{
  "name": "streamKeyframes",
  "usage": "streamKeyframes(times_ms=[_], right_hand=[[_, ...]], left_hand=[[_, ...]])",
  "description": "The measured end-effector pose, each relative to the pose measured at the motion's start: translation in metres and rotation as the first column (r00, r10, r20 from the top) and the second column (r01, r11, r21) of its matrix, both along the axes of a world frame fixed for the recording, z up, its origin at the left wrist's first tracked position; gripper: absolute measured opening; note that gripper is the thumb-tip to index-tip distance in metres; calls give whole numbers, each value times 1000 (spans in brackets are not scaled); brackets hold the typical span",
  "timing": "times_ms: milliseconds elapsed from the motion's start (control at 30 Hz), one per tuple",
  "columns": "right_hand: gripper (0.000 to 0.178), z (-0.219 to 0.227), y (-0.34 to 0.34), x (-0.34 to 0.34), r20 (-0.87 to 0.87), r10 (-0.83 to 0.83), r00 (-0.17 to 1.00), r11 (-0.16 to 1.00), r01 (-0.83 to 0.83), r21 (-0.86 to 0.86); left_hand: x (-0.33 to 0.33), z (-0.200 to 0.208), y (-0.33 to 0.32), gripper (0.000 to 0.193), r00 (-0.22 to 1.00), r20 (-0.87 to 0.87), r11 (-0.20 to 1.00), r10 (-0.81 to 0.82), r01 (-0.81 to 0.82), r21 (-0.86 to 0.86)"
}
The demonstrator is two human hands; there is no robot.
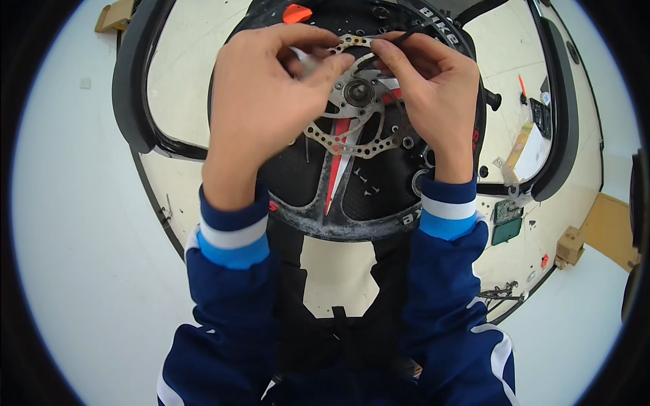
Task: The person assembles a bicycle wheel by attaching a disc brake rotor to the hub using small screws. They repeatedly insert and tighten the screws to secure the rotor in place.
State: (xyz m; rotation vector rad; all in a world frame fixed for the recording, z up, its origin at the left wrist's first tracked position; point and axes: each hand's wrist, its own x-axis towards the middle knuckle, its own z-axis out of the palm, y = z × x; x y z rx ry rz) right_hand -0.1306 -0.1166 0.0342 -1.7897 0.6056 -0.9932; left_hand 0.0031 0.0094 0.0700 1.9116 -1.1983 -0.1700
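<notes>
While the round brake disc (360, 113) lies flat on the wheel (288, 179), its hub (359, 92) sits between my two hands and on the near side of my fingertips. The right hand (437, 84) has its grip closed on a thin black rod (408, 34); the rod's long axis slants from the upper right down leftward, toward the disc's far part. The left hand (274, 95) has thumb and forefinger curled at the far left rim; a pale blur (309, 65) shows behind the thumb, and I cannot tell whether that grip holds anything. Neither hand is clearly nearer the disc. Loose screws (366, 183) lie nearer me, apart from both hands.
</notes>
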Motion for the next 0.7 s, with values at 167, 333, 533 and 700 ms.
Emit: streamKeyframes(times_ms=[167, 333, 533, 700], right_hand=[[16, 2, 1, 4, -12, 2, 1000, 1000, -2, 10], [14, 3, 6, 7, -75, 19, 997, 989, -30, -143], [19, 9, 11, 6, -229, 86, 970, 935, -158, -318], [20, 5, 20, 13, -112, -17, 994, 966, -13, -260]], left_hand=[[2, -39, -11, 19, 988, -122, 993, -92, 82, -88], [-1, -60, -20, 19, 985, 2, 950, -171, 165, -266], [-4, -61, -16, 15, 985, -143, 986, -95, 74, -149], [-9, -63, -19, 16, 992, -119, 970, -44, 14, -241]])
